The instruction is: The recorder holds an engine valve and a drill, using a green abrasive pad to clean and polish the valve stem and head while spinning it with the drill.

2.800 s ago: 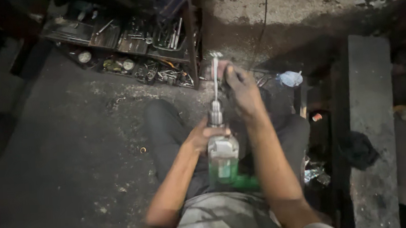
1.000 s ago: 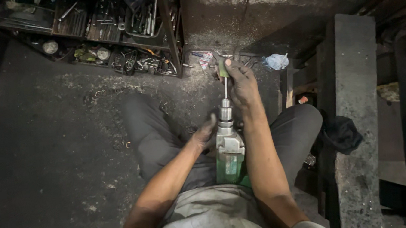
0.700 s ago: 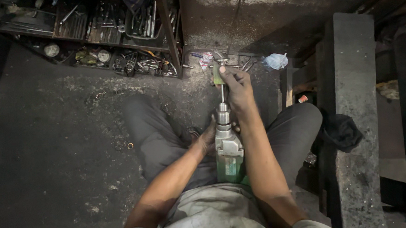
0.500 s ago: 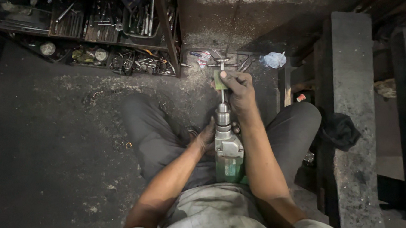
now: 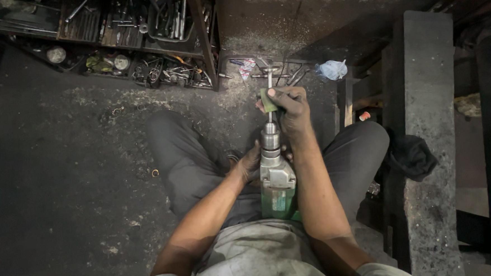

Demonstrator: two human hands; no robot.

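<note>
- The green-bodied electric drill point(image 5: 276, 181) lies along the seated person's lap between the thighs, chuck pointing away from the body; I judge the lap serves as a rest so both hands can work on it
- The left hand point(image 5: 251, 163) wraps the drill's grey metal neck just behind the chuck point(image 5: 269, 138), fingers curled shut against it, seemingly to steady the tool
- The right hand point(image 5: 290, 109) is closed on a small green pad point(image 5: 266, 99), pinched round the thin metal rod point(image 5: 269, 92) that sticks out of the chuck
- The rod passes under the right fingers point(image 5: 281, 96); its far end with a short cross-piece point(image 5: 270, 70) shows beyond them
- Loose tools lie on the dark floor point(image 5: 62, 164) ahead, near a cluttered tool rack point(image 5: 139, 26)
</note>
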